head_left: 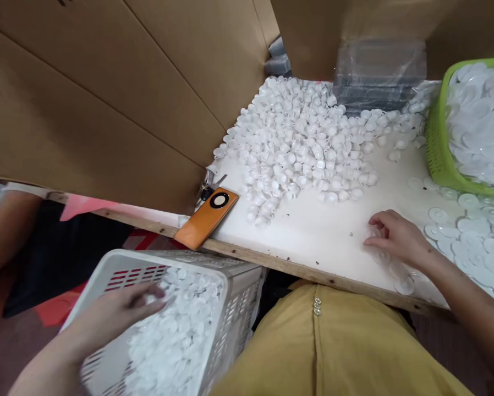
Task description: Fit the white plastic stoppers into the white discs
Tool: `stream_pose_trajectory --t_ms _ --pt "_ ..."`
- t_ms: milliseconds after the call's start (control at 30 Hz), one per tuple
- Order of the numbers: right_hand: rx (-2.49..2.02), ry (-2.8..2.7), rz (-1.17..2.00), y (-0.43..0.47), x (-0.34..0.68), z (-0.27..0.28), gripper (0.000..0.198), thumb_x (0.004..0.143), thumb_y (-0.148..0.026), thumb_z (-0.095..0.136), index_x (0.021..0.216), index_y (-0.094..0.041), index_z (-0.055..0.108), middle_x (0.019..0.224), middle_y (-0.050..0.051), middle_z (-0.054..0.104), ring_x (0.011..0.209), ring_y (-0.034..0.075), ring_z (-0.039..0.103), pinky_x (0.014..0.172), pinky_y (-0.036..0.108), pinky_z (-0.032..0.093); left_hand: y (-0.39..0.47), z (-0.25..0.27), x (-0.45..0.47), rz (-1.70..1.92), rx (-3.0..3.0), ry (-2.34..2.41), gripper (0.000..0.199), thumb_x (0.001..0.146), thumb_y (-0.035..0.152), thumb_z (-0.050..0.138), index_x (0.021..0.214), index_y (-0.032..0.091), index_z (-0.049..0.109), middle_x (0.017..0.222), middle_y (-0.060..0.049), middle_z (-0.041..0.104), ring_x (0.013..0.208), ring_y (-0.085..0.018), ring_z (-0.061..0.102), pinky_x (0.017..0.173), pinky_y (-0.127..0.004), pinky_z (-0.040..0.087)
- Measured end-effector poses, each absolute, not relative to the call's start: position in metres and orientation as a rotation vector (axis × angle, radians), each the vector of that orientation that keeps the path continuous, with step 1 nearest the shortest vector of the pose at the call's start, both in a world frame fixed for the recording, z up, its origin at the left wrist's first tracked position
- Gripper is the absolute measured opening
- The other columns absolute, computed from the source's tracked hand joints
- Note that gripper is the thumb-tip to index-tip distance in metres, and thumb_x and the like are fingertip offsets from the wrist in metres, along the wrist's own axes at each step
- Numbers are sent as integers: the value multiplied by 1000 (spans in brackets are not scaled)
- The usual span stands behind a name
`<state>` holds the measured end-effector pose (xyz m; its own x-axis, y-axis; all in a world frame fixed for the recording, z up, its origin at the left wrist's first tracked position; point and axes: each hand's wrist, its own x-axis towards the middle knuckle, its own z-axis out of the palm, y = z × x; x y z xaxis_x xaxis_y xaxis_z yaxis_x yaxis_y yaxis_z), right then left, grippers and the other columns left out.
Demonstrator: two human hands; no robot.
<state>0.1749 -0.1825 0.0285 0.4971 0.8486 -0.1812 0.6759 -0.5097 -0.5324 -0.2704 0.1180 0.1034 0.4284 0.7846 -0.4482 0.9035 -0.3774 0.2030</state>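
Left hand (pixel 121 308) is over the white plastic basket (pixel 235 313), low at the table's left front, fingers curled toward thumb just above the small white pieces (pixel 176 335) inside. Something pale shows at the fingertips, but it's blurred; can't tell if it's gripped. Right hand (pixel 400 239) is at the table (pixel 313 236), near the front edge, thumb and fingers bent around a gap with a clear piece at the tips; can't tell whether it's pinched or only touched. More clear discs (pixel 488 242) spread to the right of that hand, some under the wrist.

Main heap of small white cup-shaped parts (pixel 305 137) covers the back middle of the table, bare surface between it and the right hand. Green basket (pixel 437 146) at right rear, filled with clear/white discs. Plastic-wrapped stack (pixel 379 77) behind the heap, against cardboard. Orange phone (pixel 199 226) lies at the left front corner, overhanging the edge, keys (pixel 207 187) just beside it. Large cardboard panel (pixel 106 104) walls off the left. Another person's arm (pixel 7 234) shows at far left.
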Motion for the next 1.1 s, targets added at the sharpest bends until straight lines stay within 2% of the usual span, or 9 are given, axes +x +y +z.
stream_pose_trajectory --t_ms 133,200,333,467,633,767,867,967,1100 --pt "-2390 -1451 501 -185 168 16 33 73 -38 69 100 -21 60 101 6 56 63 15 56 55 29 42 113 96 -280 -456 2280 1577 32 72 56 54 77 28 68 69 6 69 72 -22 64 67 -31 47" --pt "-2364 -1454 465 -182 167 15 25 77 -35 64 97 -20 61 94 5 58 64 16 57 57 30 43 99 86 -230 -267 2329 1430 35 76 54 52 85 24 68 85 0 71 79 -23 65 72 -32 48" --pt "-2312 -1411 422 -175 171 15 18 86 -30 49 87 -21 64 84 5 64 75 20 61 67 32 45 63 61 -87 304 2543 825 27 86 39 51 95 20 67 96 -7 68 89 -20 60 82 -33 47" --pt "-2310 -1281 448 -171 173 11 20 86 -31 47 87 -22 65 86 5 69 81 21 63 71 32 45 34 39 22 386 2855 371 32 82 27 62 112 19 63 110 -10 64 102 -27 52 84 -40 43" --pt "-2293 -943 467 -169 174 5 23 82 -35 53 98 -23 64 78 2 68 70 19 63 67 31 46 26 28 64 211 2914 287 21 86 19 55 104 16 64 93 -11 66 93 -27 53 81 -39 43" --pt "-2246 -768 551 -170 177 3 26 79 -40 58 98 -23 63 74 0 64 60 16 60 62 30 47 14 29 50 148 2583 339 26 88 23 55 113 19 62 89 -4 68 84 -20 60 78 -31 47" --pt "-2167 -688 623 -172 176 3 23 79 -40 60 95 -24 63 76 -1 64 57 14 60 60 29 49 4 26 36 16 2302 404 21 86 27 58 105 20 65 80 0 67 75 -15 62 72 -26 48" --pt "-2065 -612 709 -174 171 4 22 78 -41 62 92 -23 61 74 -1 63 57 14 61 56 27 51 0 19 27 86 2165 570 18 85 24 59 99 17 68 92 -4 64 74 -13 61 72 -25 50" --pt "-1924 -543 918 -171 162 9 24 79 -42 64 87 -22 56 66 -2 63 57 15 64 54 27 54 4 13 14 225 2106 694 24 85 19 57 108 15 65 106 -8 57 74 -12 60 78 -28 51"
